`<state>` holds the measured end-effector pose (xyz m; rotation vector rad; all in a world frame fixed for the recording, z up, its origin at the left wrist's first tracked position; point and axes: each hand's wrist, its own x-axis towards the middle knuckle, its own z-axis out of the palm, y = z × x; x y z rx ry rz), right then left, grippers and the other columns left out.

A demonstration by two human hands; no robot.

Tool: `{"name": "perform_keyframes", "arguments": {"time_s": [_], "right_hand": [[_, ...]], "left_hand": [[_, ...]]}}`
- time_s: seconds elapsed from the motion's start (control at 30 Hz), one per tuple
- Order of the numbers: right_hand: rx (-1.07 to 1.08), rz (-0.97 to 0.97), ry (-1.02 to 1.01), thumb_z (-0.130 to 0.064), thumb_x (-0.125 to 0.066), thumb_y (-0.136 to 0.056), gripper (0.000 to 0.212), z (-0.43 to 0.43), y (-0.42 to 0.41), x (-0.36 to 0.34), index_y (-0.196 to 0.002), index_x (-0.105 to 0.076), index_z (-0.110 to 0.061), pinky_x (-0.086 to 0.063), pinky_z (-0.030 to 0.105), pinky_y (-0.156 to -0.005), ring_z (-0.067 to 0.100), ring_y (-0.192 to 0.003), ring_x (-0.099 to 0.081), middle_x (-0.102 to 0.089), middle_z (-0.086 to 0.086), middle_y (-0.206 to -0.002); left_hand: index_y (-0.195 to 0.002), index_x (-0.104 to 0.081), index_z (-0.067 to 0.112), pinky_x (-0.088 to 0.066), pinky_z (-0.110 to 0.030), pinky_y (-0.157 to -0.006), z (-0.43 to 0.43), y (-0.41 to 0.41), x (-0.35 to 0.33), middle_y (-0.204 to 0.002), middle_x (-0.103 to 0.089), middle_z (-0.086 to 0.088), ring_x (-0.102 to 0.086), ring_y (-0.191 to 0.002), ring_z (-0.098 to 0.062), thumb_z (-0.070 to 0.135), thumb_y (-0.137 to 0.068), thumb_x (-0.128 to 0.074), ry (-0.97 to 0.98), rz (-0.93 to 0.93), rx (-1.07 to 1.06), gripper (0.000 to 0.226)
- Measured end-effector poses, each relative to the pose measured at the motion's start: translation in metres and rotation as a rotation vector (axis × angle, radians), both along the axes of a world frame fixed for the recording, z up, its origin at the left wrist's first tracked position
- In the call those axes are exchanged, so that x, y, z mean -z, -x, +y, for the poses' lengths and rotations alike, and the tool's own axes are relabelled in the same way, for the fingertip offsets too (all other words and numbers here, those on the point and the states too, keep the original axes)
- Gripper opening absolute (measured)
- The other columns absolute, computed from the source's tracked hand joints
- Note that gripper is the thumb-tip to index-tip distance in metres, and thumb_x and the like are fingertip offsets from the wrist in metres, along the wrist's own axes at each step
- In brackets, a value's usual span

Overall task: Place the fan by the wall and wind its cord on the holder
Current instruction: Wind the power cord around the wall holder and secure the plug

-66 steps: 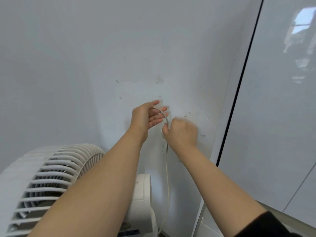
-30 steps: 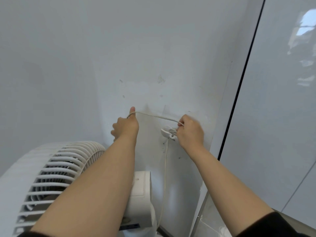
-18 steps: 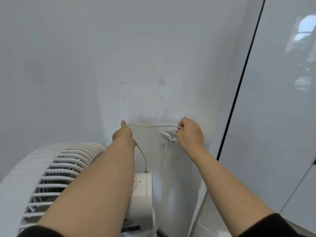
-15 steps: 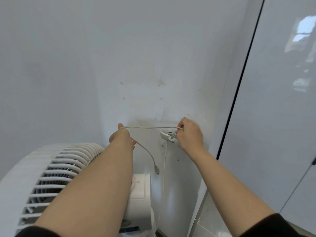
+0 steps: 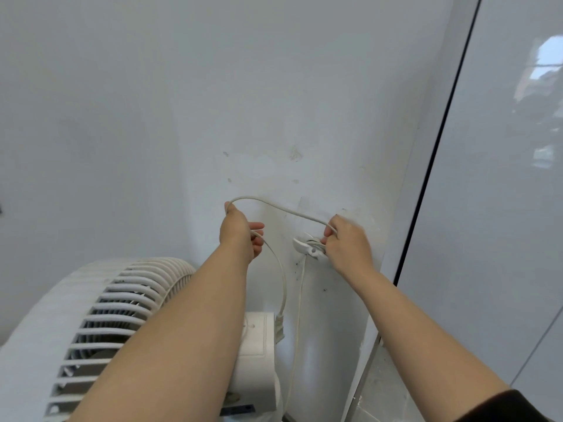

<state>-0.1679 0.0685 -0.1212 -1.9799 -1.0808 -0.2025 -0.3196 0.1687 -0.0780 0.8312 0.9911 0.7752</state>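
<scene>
Two hands hold a thin white cord point(image 5: 284, 287) at a small white plastic wall holder point(image 5: 302, 243).
Left hand point(image 5: 240, 236) pinches it at 9 o'clock, right hand point(image 5: 347, 243) pinches it at the holder; white slatted fan point(image 5: 115, 303) stands at 7 o'clock.

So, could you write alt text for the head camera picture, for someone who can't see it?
A person's right hand pinches a white cord at a holder on a white wall, while the left hand holds up the slack, its plug dangling. A white fan stands below.
</scene>
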Motion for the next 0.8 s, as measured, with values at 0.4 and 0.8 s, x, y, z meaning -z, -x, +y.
{"name": "perform_keyframes", "arguments": {"time_s": [0.4, 0.8], "right_hand": [[-0.087, 0.150, 0.051, 0.007, -0.036, -0.075, 0.030, -0.007, -0.001, -0.012, -0.067, -0.052, -0.017, -0.054, 0.045, -0.074, 0.032, -0.080, -0.064, -0.065, 0.010, -0.081], [-0.098, 0.120, 0.069, 0.009, -0.045, -0.077, 0.023, -0.012, 0.000, -0.010, -0.079, -0.059, -0.010, -0.051, 0.037, -0.071, 0.027, -0.081, -0.062, -0.060, 0.003, -0.077]], "left_hand": [[-0.077, -0.056, -0.005, -0.054, -0.023, -0.041, -0.009, -0.007, 0.004, -0.048, -0.062, -0.016, -0.064, -0.040, -0.021, 0.020, -0.098, -0.049, -0.074, 0.093, 0.397, 0.033], [-0.132, -0.051, 0.011, -0.048, -0.035, -0.099, -0.022, -0.007, 0.025, -0.130, -0.058, -0.015, -0.060, -0.117, -0.027, -0.013, -0.089, -0.048, -0.560, 0.894, 1.193, 0.049]]}}
